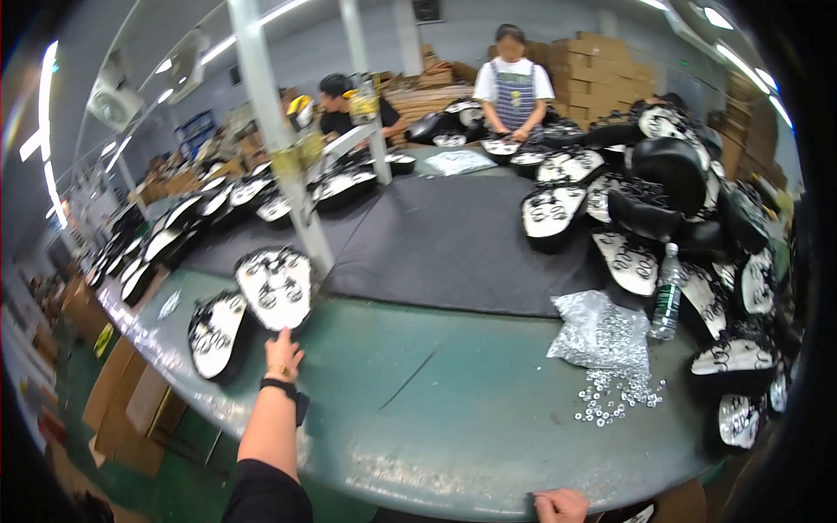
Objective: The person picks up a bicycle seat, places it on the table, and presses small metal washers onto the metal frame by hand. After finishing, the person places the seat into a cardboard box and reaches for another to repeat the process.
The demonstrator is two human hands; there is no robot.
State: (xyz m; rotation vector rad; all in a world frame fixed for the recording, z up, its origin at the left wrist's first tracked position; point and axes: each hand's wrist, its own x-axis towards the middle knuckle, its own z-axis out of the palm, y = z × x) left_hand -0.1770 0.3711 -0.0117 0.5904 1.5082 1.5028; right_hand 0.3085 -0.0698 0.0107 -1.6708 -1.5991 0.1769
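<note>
My left hand (282, 356) reaches out over the green table. Its fingers are apart, and one fingertip touches the near tip of an upturned saddle (274, 292) with a white underside and black fittings. Just left of it lies a second upturned saddle (216, 336), tilted. At the table's near edge is my right hand (561, 506), cut off by the bottom of the picture. Its fingers are curled in, and what they hold, if anything, is hidden. Small silvery nuts or washers (615, 397) spill from a clear plastic bag (602, 331) on the right.
A water bottle (667, 292) stands beside the bag. Saddles pile up along the right (628, 261) and far left (174, 227). A black mat (453, 240) covers the table's middle, and a metal post (283, 166) rises left of it. Across the table, a person (514, 83) handles a saddle.
</note>
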